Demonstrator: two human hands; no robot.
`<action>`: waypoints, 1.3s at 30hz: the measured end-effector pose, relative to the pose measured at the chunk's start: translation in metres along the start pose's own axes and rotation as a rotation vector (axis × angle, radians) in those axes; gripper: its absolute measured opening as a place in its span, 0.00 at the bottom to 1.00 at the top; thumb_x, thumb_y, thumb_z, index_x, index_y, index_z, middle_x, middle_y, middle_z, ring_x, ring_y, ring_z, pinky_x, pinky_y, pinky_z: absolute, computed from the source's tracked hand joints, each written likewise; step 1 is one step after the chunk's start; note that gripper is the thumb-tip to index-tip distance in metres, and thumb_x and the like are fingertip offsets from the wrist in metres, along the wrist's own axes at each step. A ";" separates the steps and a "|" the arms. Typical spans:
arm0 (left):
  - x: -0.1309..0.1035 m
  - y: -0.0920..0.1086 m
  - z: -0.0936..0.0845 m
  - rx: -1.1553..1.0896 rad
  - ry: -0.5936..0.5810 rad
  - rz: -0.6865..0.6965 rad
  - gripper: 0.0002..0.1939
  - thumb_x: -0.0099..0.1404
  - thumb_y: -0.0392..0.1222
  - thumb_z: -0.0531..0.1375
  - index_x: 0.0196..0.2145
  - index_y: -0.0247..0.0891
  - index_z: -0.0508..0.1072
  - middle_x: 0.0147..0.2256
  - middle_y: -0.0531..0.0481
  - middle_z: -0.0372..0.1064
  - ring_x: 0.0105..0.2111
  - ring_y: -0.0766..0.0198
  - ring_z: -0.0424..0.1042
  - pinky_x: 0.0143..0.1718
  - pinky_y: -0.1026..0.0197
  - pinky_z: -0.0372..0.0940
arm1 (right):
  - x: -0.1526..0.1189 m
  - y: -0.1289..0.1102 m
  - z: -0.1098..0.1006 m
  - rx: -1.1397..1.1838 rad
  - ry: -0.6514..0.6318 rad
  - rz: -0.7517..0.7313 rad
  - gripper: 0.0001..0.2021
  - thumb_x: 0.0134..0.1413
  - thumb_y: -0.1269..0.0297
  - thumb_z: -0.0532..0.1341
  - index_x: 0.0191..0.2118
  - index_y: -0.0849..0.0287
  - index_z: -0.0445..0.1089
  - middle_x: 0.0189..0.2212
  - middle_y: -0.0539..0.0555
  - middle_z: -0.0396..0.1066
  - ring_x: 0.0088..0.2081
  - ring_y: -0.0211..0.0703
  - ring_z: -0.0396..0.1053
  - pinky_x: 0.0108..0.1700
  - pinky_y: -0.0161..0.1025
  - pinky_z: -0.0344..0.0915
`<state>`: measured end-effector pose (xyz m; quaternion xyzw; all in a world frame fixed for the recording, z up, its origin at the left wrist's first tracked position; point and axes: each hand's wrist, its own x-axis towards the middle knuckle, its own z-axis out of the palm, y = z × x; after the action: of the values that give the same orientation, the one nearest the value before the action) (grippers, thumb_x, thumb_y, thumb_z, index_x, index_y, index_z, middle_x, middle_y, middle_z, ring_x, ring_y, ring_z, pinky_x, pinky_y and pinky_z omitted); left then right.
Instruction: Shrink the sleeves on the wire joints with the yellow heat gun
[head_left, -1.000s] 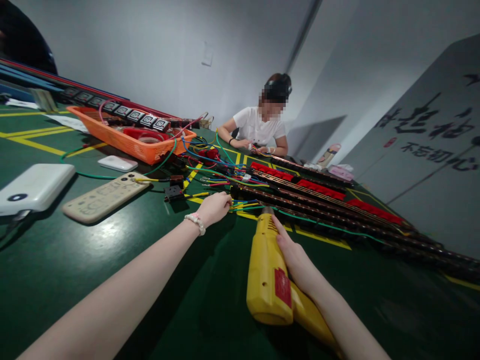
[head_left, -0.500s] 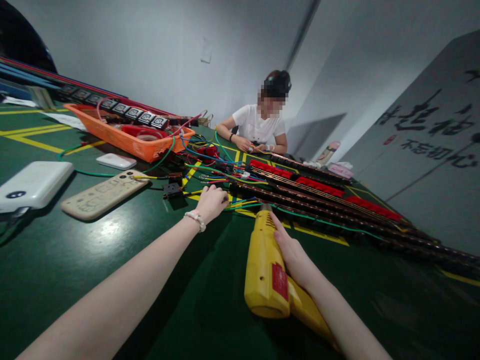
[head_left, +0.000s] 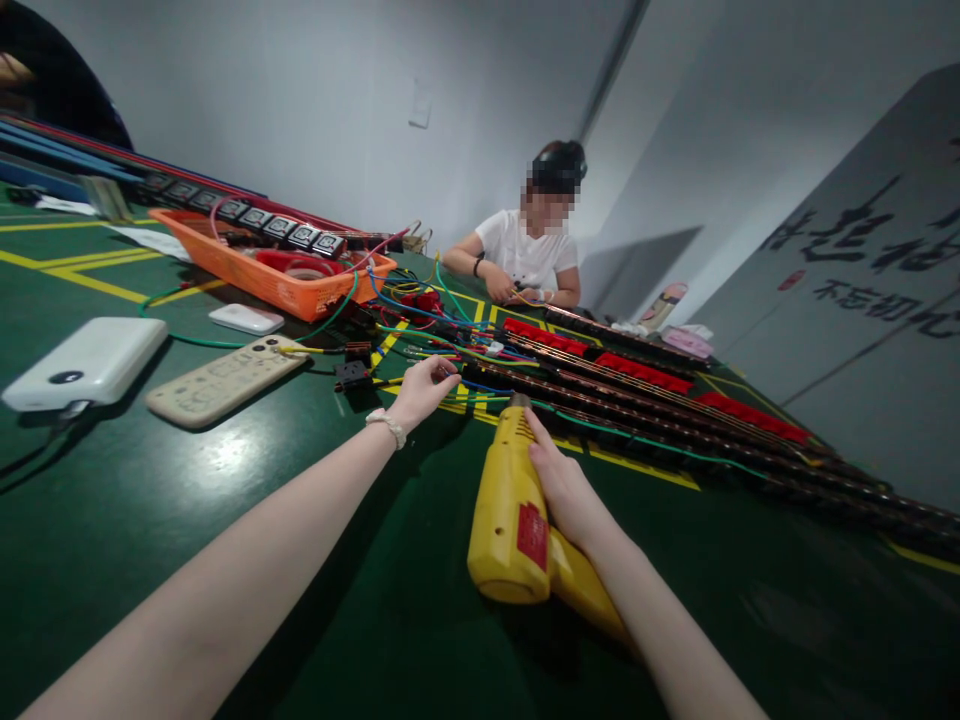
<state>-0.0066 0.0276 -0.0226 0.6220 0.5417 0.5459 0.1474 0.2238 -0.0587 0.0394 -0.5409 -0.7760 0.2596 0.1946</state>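
My right hand (head_left: 566,490) is wrapped round a yellow heat gun (head_left: 512,510) with a red label. The gun's metal nozzle (head_left: 519,400) points away from me, at the thin green and yellow wires (head_left: 484,399) along the near side of the long dark strips (head_left: 600,415). To the left of the nozzle, my left hand (head_left: 426,390) is closed in a pinch at the ends of the wires. What exactly lies between its fingertips is too small to make out. A black connector block (head_left: 352,376) lies just left of that hand.
An orange basket (head_left: 300,292) holds wires and red parts. On the green table (head_left: 360,620) lie a beige phone (head_left: 225,382), a white power bank (head_left: 86,362) and a small white case (head_left: 246,318). Across the table sits a person (head_left: 529,245); another person's dark clothing shows at the upper left.
The heat gun and my right hand have moved left and slightly away from me, nearer my left hand. My left hand has lifted a little and turned. The view has shifted slightly.
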 end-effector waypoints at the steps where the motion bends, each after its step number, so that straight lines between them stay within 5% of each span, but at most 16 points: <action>1: 0.001 -0.002 0.001 -0.065 0.011 -0.028 0.11 0.57 0.45 0.56 0.32 0.35 0.70 0.28 0.50 0.70 0.27 0.66 0.67 0.29 0.65 0.61 | 0.003 -0.003 0.002 -0.002 -0.004 -0.015 0.29 0.59 0.48 0.39 0.63 0.51 0.40 0.49 0.56 0.66 0.48 0.50 0.65 0.50 0.45 0.56; 7: 0.006 -0.013 0.005 -0.260 0.018 -0.093 0.16 0.58 0.48 0.54 0.34 0.33 0.73 0.30 0.46 0.72 0.31 0.64 0.69 0.32 0.64 0.62 | 0.017 -0.011 0.014 0.011 -0.013 -0.058 0.27 0.60 0.50 0.41 0.63 0.50 0.42 0.51 0.56 0.63 0.51 0.51 0.63 0.51 0.46 0.55; 17: 0.002 -0.007 0.001 -0.115 0.006 -0.169 0.15 0.61 0.44 0.51 0.34 0.33 0.73 0.32 0.46 0.73 0.32 0.63 0.70 0.34 0.63 0.63 | 0.036 -0.026 0.034 0.014 -0.055 -0.182 0.26 0.61 0.50 0.39 0.63 0.48 0.41 0.56 0.54 0.58 0.54 0.50 0.59 0.52 0.46 0.54; 23: 0.001 -0.009 -0.005 -0.078 0.024 -0.184 0.14 0.62 0.41 0.49 0.35 0.33 0.73 0.37 0.45 0.73 0.37 0.61 0.70 0.40 0.62 0.62 | 0.048 -0.044 0.050 -0.012 -0.102 -0.231 0.27 0.61 0.49 0.38 0.63 0.49 0.40 0.48 0.57 0.67 0.47 0.50 0.66 0.47 0.44 0.58; 39: -0.002 -0.001 -0.006 -0.040 0.051 -0.138 0.10 0.60 0.37 0.51 0.34 0.36 0.71 0.33 0.48 0.72 0.33 0.65 0.69 0.37 0.63 0.63 | 0.047 -0.033 0.040 0.045 -0.118 -0.201 0.27 0.60 0.47 0.39 0.63 0.47 0.41 0.54 0.55 0.60 0.53 0.50 0.60 0.51 0.46 0.55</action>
<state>-0.0118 0.0238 -0.0221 0.5661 0.5759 0.5606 0.1831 0.1600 -0.0317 0.0292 -0.4395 -0.8305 0.2875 0.1857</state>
